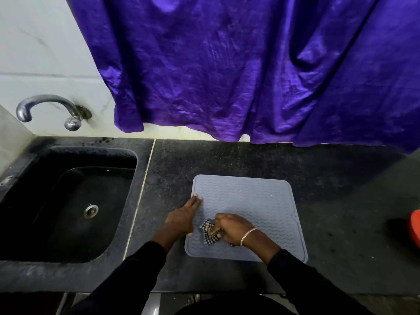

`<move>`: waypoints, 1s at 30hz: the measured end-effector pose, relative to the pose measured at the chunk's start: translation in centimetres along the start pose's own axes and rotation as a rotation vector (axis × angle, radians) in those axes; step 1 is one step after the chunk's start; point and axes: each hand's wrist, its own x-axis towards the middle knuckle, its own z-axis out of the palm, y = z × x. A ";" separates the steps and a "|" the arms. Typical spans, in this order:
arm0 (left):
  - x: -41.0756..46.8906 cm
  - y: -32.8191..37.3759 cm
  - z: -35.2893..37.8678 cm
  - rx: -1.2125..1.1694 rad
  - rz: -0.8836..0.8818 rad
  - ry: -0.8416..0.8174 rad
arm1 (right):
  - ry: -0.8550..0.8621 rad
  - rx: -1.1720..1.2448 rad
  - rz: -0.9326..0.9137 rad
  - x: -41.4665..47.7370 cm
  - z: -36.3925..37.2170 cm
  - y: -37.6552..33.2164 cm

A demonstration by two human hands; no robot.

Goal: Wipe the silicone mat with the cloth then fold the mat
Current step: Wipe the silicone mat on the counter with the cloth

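At far left a metal tap juts from the pale tiled wall, its spout curving over a black sink sunk into the dark speckled desk. A round steel drain sits at the basin's floor. A pale seam runs down the desk just right of the sink.

Right of that seam the grey mat lies flat on the desk, wavy ridges across its face, all four rounded corners down. The left hand rests on the mat's left edge, flat and spread, fingers pointing away from the person, its grip open and holding nothing; it presses the edge against the desk. Just beside it, the right hand is closed on a bunched checked cloth, pressing it onto the near left part of the mat. A silver bracelet circles the right wrist, and both arms wear dark sleeves.

Behind the desk a purple curtain hangs in folds, its hem reaching the desk's back edge. At the far right edge a red object is cut off by the frame; what it is cannot be told.
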 end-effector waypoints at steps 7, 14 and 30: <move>0.0 -0.2 0.0 -0.042 0.007 -0.008 | 0.005 0.038 0.059 -2.7 1.4 2.4; 0.1 -0.4 0.1 -0.047 0.020 -0.001 | -0.053 -0.021 0.122 -2.0 -1.1 2.2; 0.2 -1.0 0.2 -0.028 0.038 0.016 | -0.002 -0.019 0.064 -1.6 0.8 0.8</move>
